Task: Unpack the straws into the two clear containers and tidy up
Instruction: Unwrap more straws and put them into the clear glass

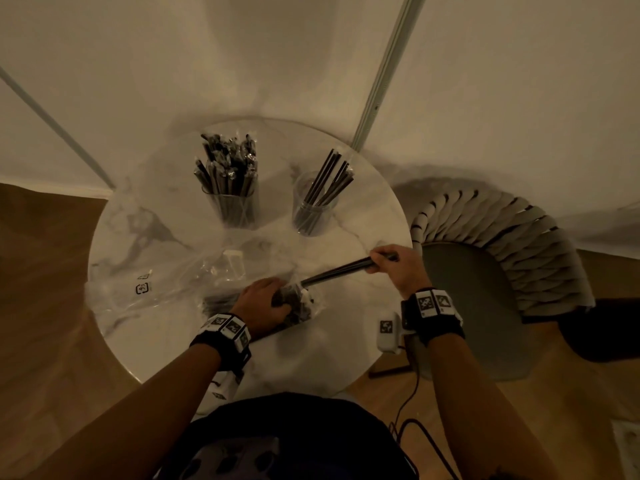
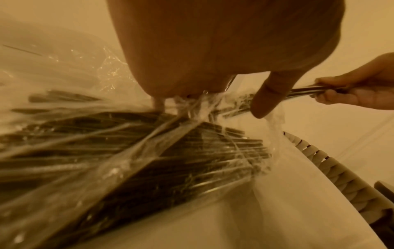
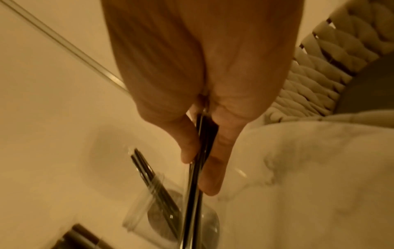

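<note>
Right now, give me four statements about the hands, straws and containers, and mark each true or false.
1. The right hand grips a few black straws. True.
2. The left hand rests flat and empty. False: it grips the plastic straw packet.
3. Both clear containers already hold straws. True: left container, right container.
4. The right container is the fuller. False: the left one holds far more.

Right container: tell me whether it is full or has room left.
Room left. The right container holds only a few black straws leaning to one side, while the left container is packed tight.
</note>
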